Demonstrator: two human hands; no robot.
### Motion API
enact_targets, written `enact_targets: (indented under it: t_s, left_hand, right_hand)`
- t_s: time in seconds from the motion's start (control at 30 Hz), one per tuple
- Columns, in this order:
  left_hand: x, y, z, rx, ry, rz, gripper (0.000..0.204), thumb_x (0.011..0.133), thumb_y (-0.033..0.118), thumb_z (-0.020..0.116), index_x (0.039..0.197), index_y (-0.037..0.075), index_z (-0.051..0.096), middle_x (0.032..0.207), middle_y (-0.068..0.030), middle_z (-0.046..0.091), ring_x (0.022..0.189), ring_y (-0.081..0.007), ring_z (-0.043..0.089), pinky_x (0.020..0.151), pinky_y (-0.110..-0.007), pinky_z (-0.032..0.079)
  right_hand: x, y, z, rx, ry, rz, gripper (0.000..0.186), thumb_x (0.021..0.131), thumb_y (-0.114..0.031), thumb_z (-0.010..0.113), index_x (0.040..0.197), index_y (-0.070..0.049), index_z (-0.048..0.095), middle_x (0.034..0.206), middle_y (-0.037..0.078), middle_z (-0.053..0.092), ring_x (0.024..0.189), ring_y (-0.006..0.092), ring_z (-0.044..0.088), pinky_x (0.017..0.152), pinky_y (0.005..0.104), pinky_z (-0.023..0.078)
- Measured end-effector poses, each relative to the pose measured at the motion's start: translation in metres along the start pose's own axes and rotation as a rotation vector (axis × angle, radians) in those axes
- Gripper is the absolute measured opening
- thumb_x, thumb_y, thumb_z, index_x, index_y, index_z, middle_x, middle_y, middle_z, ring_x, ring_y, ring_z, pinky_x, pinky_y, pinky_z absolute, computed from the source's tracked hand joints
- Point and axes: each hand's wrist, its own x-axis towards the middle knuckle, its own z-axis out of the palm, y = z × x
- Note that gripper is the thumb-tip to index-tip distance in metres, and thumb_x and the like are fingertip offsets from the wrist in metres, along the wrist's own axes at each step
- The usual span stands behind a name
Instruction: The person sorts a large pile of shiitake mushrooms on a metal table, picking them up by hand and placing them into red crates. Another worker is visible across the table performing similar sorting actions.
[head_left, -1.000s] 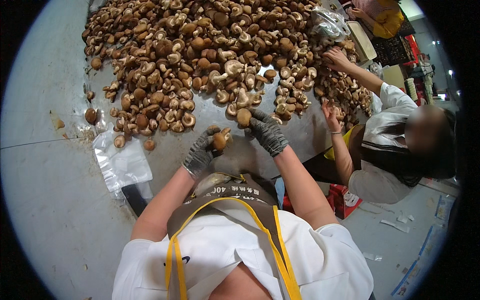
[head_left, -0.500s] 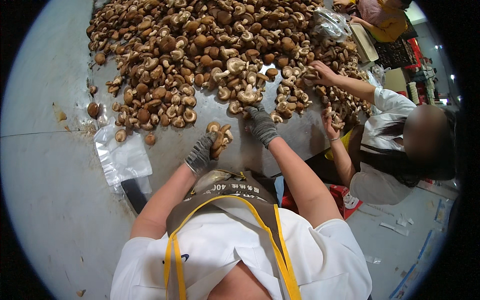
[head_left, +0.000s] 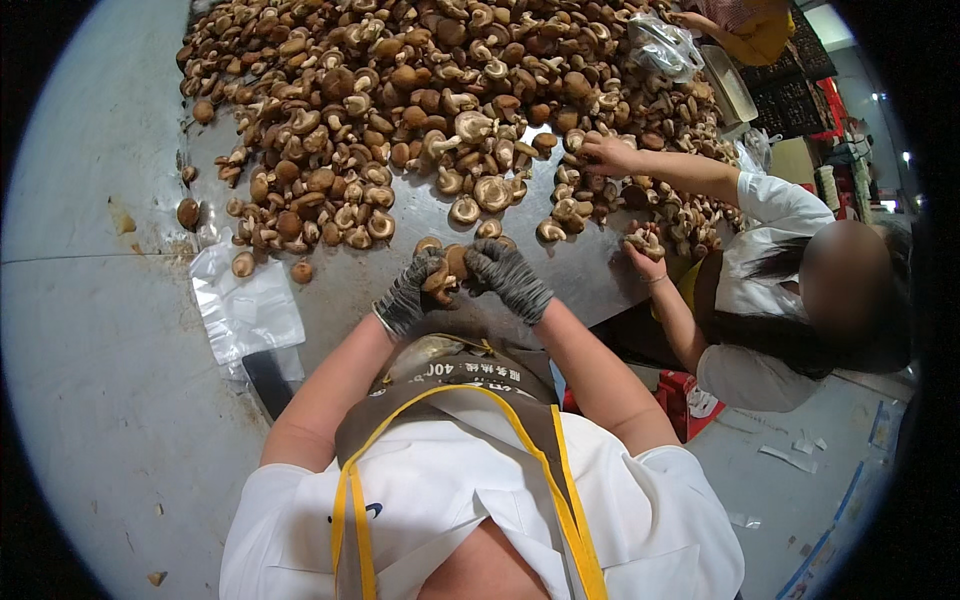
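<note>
Both my hands wear grey striped knit gloves and are close together above the near part of a metal table [head_left: 340,305]. In my left hand [head_left: 405,295] are several mushrooms [head_left: 438,284], held against the palm with pale stems and undersides showing. My right hand [head_left: 508,280] has its fingers closed on a brown-capped mushroom [head_left: 457,262] at the edge of that handful. Just beyond the right fingertips lie loose mushrooms [head_left: 489,228]. A wide mushroom with its gills up [head_left: 493,193] rests farther away, at the near edge of a big heap [head_left: 400,110].
Flat clear plastic bags [head_left: 245,305] lie left of my left arm, beside a dark strip-like object [head_left: 267,383]. On the right, a co-worker's hand [head_left: 608,156] reaches into the heap while the other hand [head_left: 647,256] holds mushrooms. A plastic bag [head_left: 665,48] and cream tray [head_left: 730,85] stand behind.
My right hand has drawn back from the heap to my left hand, bringing a mushroom. The co-worker's far hand has moved left over the heap.
</note>
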Motion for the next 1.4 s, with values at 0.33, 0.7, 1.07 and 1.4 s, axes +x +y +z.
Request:
enact_targets:
  t_s: [0.33,0.7,1.07,1.4]
  left_hand:
    - [-0.054,-0.005,0.026,-0.303,0.040,-0.310,0.040,0.086,0.036,0.062,0.112,0.007,0.054,0.095,-0.0090,0.061,0.076,-0.0225,0.058,0.063,-0.038,0.049]
    - [-0.060,-0.005,-0.004,-0.412,0.148,-0.055,0.040,0.081,0.032,0.065,0.109,0.006,0.056,0.091,-0.0124,0.064,0.082,-0.0286,0.063,0.073,-0.041,0.055]
    - [-0.063,0.052,0.042,-0.522,0.179,0.048,0.054,0.080,0.035,0.065,0.121,0.004,0.049,0.106,-0.0168,0.060,0.096,-0.0320,0.061,0.078,-0.050,0.053]
    - [-0.047,0.045,0.035,-0.418,0.029,0.002,0.040,0.083,0.032,0.061,0.113,0.006,0.052,0.099,-0.0129,0.058,0.065,-0.0187,0.051,0.068,-0.035,0.049]
  right_hand:
    - [-0.013,0.011,0.043,-0.924,0.217,-0.179,0.041,0.082,-0.041,0.058,0.094,-0.002,0.061,0.083,0.021,0.064,0.083,0.0364,0.062,0.072,0.0440,0.048]
    - [0.058,-0.005,0.044,-1.612,0.001,-0.596,0.024,0.080,-0.021,0.060,0.103,-0.013,0.061,0.098,0.013,0.061,0.087,0.0291,0.060,0.073,0.0421,0.048]
    - [0.067,0.008,0.002,0.117,-0.111,-0.073,0.039,0.087,-0.027,0.060,0.116,-0.001,0.055,0.097,0.015,0.063,0.092,0.0185,0.062,0.078,0.0322,0.051]
    - [0.047,-0.004,0.021,-0.998,0.395,-0.182,0.037,0.086,-0.037,0.059,0.104,-0.004,0.055,0.100,0.019,0.063,0.088,0.0356,0.061,0.077,0.0403,0.049]
